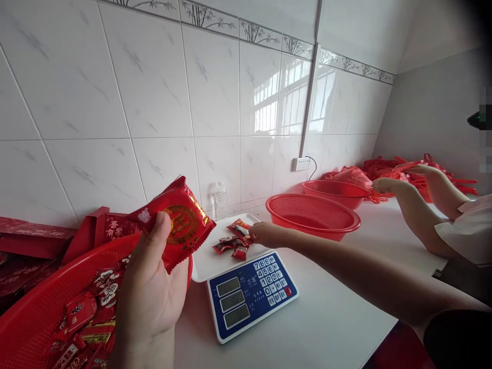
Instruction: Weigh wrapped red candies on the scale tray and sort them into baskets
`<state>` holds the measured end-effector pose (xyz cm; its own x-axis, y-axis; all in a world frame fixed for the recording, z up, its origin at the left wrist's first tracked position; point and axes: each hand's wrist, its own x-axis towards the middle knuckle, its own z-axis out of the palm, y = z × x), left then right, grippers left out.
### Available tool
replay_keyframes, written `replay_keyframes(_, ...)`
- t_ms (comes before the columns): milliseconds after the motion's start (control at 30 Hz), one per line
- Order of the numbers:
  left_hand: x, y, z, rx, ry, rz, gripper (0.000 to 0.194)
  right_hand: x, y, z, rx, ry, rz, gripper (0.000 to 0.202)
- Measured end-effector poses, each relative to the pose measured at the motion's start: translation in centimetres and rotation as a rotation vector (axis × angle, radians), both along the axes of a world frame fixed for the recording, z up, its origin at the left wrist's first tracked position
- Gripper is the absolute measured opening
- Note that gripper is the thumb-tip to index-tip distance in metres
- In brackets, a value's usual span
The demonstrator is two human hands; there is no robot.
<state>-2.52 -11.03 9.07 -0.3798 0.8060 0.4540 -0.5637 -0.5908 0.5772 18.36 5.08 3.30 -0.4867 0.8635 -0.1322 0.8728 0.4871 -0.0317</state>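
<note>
My left hand (154, 287) grips a large shiny red packet (188, 220) with a gold round emblem, thumb across its front, raised above a red basket. Stretched over the table from the right, my right hand (267, 233) has its fingers closed at a small red wrapped snack (243, 231) on the white scale tray (209, 264). Several other small red packets (240, 251) lie beside it on that tray. In front is the blue keypad panel of a digital scale (251, 297). The red basket (23, 312) at the left holds many wrapped snacks (82, 312).
Red boxes (86, 236) stand behind the left basket. An empty red basket (315, 218) and another red basket (334, 189) sit beyond the scale. At the right, a co-worker's hands (384, 184) handle red plastic bags (353, 177). A clear bottle (221, 197) stands by the wall.
</note>
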Motion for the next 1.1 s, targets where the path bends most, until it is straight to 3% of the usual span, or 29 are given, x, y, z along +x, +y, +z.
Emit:
replay_keyframes(200,0.0,0.0,0.0,-0.009,0.008,0.018,0.010,-3.2,-0.1,-0.7,0.123,0.202,0.129,0.035)
replay_keyframes(333,0.2,-0.2,0.0,-0.009,-0.019,0.015,0.014,-5.2,-0.5,-1.7,0.059,0.237,0.280,0.059)
replay_keyframes(433,0.3,-0.2,-0.1,-0.011,-0.025,0.031,0.017,-5.7,0.2,-2.6,0.044,0.230,0.310,0.067)
replay_keyframes(567,0.1,-0.1,-0.2,-0.002,0.017,0.044,0.017,-5.1,2.1,-3.1,0.062,0.247,0.246,0.073)
replay_keyframes(800,0.2,0.1,-0.4,0.029,0.113,0.054,0.015,-4.0,3.7,-4.0,0.120,0.328,0.224,0.036)
replay_keyframes(900,0.1,0.1,-0.3,0.028,0.104,0.050,0.014,-3.4,4.0,-3.6,0.126,0.368,0.180,0.043)
replay_keyframes(1100,0.0,-0.2,-0.2,0.011,0.088,0.072,0.015,-0.9,3.8,-1.1,0.022,0.388,0.122,0.068)
